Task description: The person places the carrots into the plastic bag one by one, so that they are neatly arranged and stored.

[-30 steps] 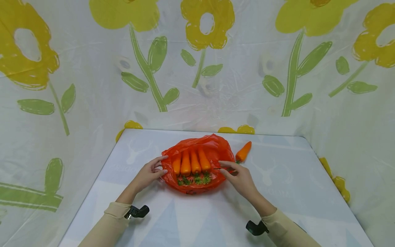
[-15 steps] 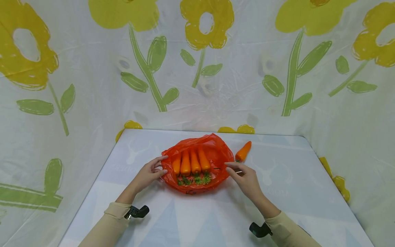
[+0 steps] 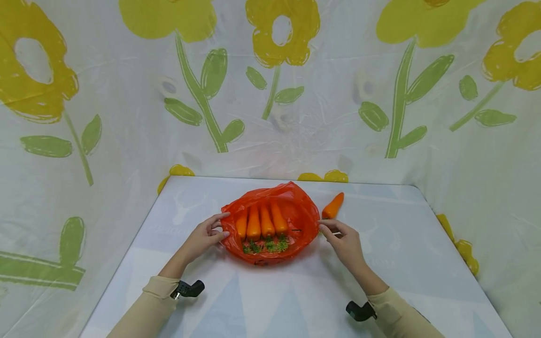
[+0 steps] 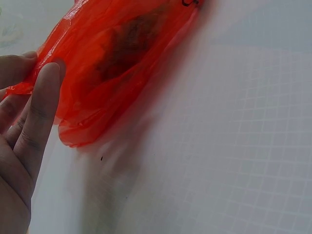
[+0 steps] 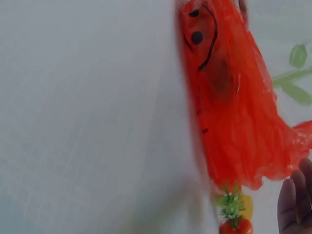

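A red plastic bag (image 3: pixel 303 206) lies with its mouth spread wide on the table. Several orange carrots (image 3: pixel 266 221) sit side by side inside, their green tops toward the person. My left hand (image 3: pixel 202 238) pinches the bag's left rim; in the left wrist view the thin film passes between thumb and fingers. At the opposite rim, my right hand (image 3: pixel 345 244) pinches the edge between thumb and forefinger. One loose carrot (image 3: pixel 334 205) lies outside the bag, just beyond the right hand. Its green top shows in the right wrist view, beside the bag.
The white table (image 3: pixel 414 234) has pale blue patterns and a far edge close behind the bag. A flower-printed curtain (image 3: pixel 321 94) surrounds the back and sides. Each wrist carries a small black camera (image 3: pixel 190 289).
My right hand has drawn back to the right, from over the bag's inside to its right rim. The left hand, the bag and the carrots have stayed put.
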Demonstrator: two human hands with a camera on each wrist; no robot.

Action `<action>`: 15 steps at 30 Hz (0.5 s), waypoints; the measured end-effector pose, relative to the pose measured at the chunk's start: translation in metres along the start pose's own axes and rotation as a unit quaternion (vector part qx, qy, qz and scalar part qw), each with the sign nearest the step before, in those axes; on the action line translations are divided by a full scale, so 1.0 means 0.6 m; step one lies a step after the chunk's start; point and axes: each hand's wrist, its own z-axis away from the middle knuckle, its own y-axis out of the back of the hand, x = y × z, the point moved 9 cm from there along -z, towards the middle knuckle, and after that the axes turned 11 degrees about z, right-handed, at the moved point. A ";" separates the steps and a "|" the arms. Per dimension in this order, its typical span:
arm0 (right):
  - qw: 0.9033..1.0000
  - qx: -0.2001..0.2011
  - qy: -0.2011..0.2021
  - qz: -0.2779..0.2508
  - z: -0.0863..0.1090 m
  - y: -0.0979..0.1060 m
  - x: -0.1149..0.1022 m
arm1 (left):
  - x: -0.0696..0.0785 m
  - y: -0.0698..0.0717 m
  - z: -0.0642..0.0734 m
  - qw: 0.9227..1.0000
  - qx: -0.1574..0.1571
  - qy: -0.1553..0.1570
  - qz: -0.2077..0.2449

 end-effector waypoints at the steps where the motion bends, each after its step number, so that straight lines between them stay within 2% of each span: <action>1: 1.000 0.005 0.000 0.003 -0.002 0.002 0.005 | 0.000 0.000 0.000 1.000 -0.001 0.000 0.002; 4: 0.999 0.023 -0.011 0.021 -0.008 0.010 0.023 | -0.001 0.000 -0.001 1.000 -0.002 0.000 0.002; 8: 0.997 0.044 -0.046 0.054 -0.020 0.016 0.053 | -0.002 0.002 -0.001 1.000 0.000 0.001 -0.002; 15: 0.990 0.042 -0.090 0.096 -0.035 0.012 0.089 | -0.003 0.001 -0.001 1.000 0.000 0.002 -0.002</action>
